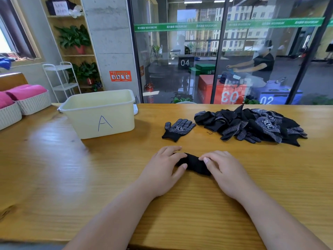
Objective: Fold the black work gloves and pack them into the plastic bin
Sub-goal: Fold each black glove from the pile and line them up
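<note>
A folded black glove (193,164) lies on the wooden table in front of me. My left hand (164,168) grips its left end with fingers curled over it. My right hand (222,168) holds its right end, thumb and fingers bent onto the cloth. A single black dotted glove (178,129) lies flat farther back. To the right, a pile of several black gloves (255,125) is heaped. The pale yellow plastic bin (100,116), marked "A", stands at the back left; its inside looks bare from here.
Two white woven baskets (23,107) with pink cloth sit at the far left table edge. A glass wall runs behind the table (72,177); a person sits beyond it. Shelves with plants and a white rack stand at the back left.
</note>
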Demonstrator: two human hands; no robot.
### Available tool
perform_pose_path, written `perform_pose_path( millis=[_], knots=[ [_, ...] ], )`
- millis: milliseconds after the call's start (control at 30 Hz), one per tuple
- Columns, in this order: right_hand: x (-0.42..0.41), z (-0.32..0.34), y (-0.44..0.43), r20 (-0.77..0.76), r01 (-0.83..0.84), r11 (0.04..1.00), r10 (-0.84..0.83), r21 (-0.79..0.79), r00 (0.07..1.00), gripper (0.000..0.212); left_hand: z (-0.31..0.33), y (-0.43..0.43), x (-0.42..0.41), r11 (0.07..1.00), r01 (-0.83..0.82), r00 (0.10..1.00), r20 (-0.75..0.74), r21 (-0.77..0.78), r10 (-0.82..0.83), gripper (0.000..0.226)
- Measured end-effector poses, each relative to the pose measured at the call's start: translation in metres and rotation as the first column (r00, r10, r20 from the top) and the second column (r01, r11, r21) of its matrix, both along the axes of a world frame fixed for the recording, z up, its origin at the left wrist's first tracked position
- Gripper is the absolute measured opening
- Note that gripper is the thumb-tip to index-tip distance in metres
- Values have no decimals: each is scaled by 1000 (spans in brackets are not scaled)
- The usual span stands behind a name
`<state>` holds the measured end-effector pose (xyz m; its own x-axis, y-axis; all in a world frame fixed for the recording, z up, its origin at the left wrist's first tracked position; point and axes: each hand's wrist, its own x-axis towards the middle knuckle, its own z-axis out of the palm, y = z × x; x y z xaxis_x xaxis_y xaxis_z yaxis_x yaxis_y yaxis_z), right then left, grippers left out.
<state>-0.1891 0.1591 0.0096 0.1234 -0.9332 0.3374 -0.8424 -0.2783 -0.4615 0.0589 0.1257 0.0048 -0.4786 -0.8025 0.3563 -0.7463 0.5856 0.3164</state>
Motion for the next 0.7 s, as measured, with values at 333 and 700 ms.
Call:
perform_pose_path(
  millis=[333,700],
  knots=[
    [7,-2,-1,94,-30,999,28,23,995,20,-2,-7,5,985,-174,970,-172,10,173,17],
    [16,-1,1,33,-61,998,60,30,998,28,4,-2,3,998,-51,991,-122,-33,47,49]
  ],
)
